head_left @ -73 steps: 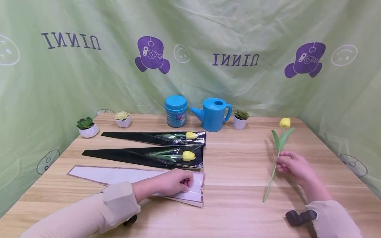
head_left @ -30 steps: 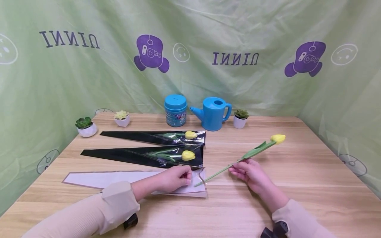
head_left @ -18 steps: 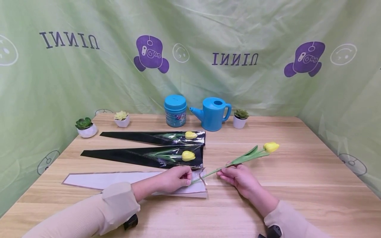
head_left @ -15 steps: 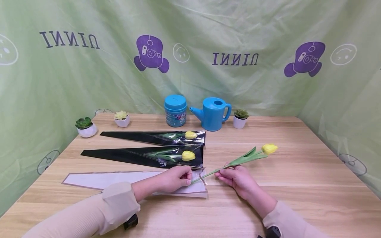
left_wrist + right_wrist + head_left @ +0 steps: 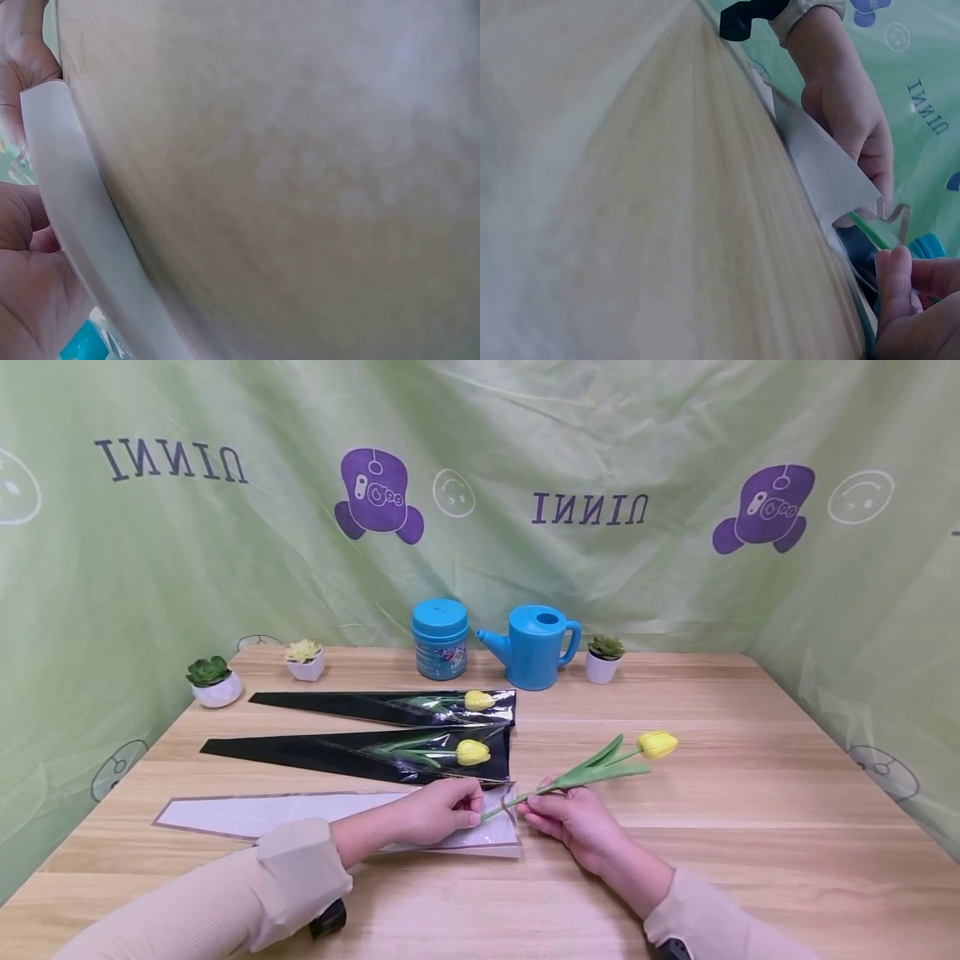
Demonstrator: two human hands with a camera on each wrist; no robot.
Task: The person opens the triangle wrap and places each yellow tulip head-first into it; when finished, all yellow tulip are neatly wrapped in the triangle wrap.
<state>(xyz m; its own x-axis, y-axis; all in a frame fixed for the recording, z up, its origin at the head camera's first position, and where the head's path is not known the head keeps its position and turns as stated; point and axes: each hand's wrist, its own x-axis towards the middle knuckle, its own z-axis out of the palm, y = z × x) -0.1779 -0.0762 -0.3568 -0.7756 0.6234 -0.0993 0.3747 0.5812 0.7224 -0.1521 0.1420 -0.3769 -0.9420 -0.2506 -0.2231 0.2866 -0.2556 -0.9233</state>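
My left hand (image 5: 435,814) pinches a white flower sleeve (image 5: 262,812) with a clear front and brown border near its right-hand mouth. In the right wrist view the clear film at the mouth stands lifted and bent away from the white sheet (image 5: 821,157). Just right of the mouth, my right hand (image 5: 581,827) pinches the green stem of a yellow tulip (image 5: 657,744) between thumb and fingers. The bloom points right and away. The stem's lower part (image 5: 868,229) runs into the mouth, its end hidden by my left hand.
Two black sleeves, a nearer one (image 5: 300,753) and a farther one (image 5: 315,702), lie behind, each with a yellow tulip inside. Along the back stand a blue jar (image 5: 440,643), a blue watering can (image 5: 534,647) and small potted succulents (image 5: 602,662). A green curtain (image 5: 600,427) surrounds the table.
My right hand has brought the tulip from the table's right side leftward and turned it; the stem end has passed into the sleeve's mouth. My left hand has stayed at the sleeve, which shifted slightly.
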